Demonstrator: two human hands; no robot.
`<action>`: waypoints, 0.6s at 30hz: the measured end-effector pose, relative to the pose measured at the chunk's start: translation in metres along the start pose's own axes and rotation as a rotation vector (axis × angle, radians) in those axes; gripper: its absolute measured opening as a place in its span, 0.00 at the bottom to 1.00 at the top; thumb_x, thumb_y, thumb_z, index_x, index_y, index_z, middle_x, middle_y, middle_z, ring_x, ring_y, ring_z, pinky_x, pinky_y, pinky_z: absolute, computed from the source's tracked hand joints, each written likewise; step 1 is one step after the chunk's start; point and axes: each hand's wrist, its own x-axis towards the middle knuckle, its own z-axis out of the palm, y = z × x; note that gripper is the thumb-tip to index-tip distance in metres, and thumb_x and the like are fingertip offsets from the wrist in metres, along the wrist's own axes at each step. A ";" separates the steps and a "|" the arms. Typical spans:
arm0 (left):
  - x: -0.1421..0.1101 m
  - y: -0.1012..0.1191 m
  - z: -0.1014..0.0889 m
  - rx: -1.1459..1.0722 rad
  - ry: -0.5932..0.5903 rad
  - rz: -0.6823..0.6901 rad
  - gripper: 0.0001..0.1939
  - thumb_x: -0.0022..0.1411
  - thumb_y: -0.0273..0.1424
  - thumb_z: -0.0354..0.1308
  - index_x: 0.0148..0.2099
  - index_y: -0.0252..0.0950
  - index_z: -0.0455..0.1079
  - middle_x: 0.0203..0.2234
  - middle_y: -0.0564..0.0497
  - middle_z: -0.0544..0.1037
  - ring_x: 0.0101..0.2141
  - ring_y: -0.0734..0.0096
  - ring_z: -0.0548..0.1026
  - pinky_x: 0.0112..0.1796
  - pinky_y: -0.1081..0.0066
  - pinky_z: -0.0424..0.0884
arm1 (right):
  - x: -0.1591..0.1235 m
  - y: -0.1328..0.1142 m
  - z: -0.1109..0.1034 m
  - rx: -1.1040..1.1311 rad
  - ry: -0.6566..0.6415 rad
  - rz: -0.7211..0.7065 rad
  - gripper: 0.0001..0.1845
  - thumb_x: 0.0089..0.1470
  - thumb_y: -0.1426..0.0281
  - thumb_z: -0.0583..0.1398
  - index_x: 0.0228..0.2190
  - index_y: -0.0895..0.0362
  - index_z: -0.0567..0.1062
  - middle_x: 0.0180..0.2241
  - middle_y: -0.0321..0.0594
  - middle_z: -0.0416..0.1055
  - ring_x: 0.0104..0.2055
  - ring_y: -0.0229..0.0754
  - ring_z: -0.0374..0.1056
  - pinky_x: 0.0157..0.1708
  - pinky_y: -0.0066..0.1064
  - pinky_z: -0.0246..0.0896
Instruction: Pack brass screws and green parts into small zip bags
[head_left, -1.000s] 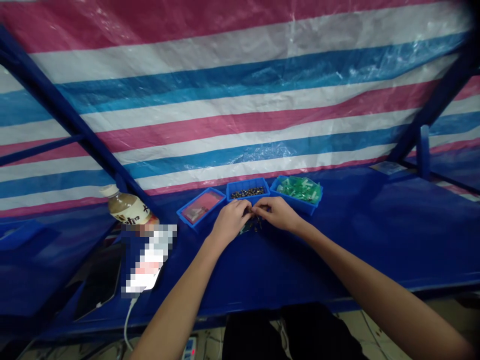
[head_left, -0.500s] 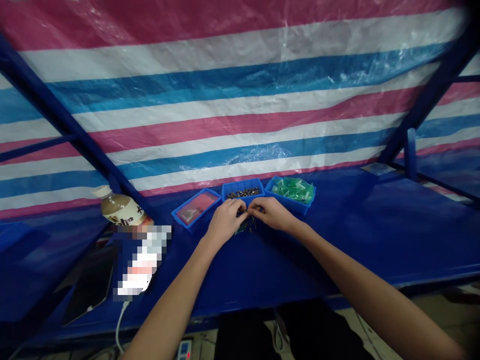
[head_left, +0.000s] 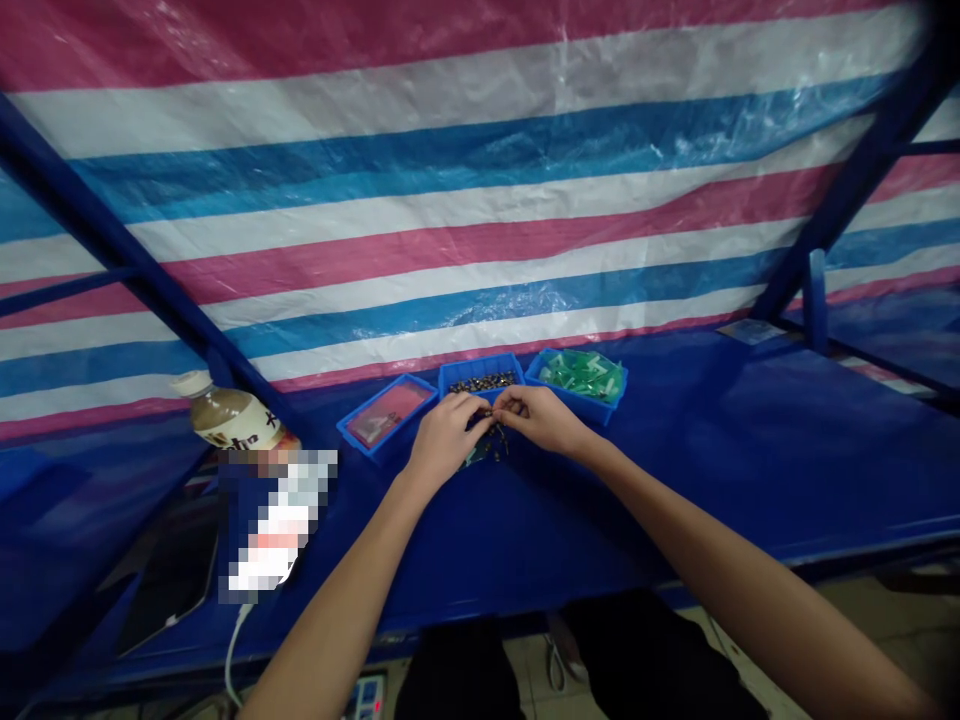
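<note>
My left hand (head_left: 452,432) and my right hand (head_left: 538,416) meet fingertip to fingertip over the blue table, just in front of the bins. Both are closed in a pinch, and whatever sits between the fingers is too small to name. Under them lies a little pile of small dark and brassy parts (head_left: 495,446), partly covered by the fingers. Directly behind is a blue bin (head_left: 480,364) of small brass-coloured pieces (head_left: 487,382). Behind my right hand stands a blue bin (head_left: 592,406) heaped with green and clear pieces (head_left: 581,372).
Left of my hands is a shallow blue tray (head_left: 358,446) with a reddish flat insert (head_left: 397,402). Further left are a drink bottle (head_left: 232,415), a blurred-out white object (head_left: 279,535) with a cable (head_left: 231,650), and a dark tablet (head_left: 169,580). Striped sheeting (head_left: 480,240) hangs behind.
The whole view has shifted slightly, so things sit a little further left and up. My hands keep their pinch over the pile, with only small finger movements.
</note>
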 end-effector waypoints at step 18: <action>-0.001 -0.003 -0.012 0.248 0.058 -0.206 0.15 0.69 0.38 0.50 0.53 0.41 0.69 0.40 0.48 0.77 0.35 0.66 0.76 0.32 0.70 0.68 | 0.011 -0.003 -0.011 -0.627 0.290 -0.041 0.19 0.64 0.64 0.53 0.52 0.56 0.72 0.41 0.46 0.77 0.37 0.47 0.73 0.35 0.35 0.64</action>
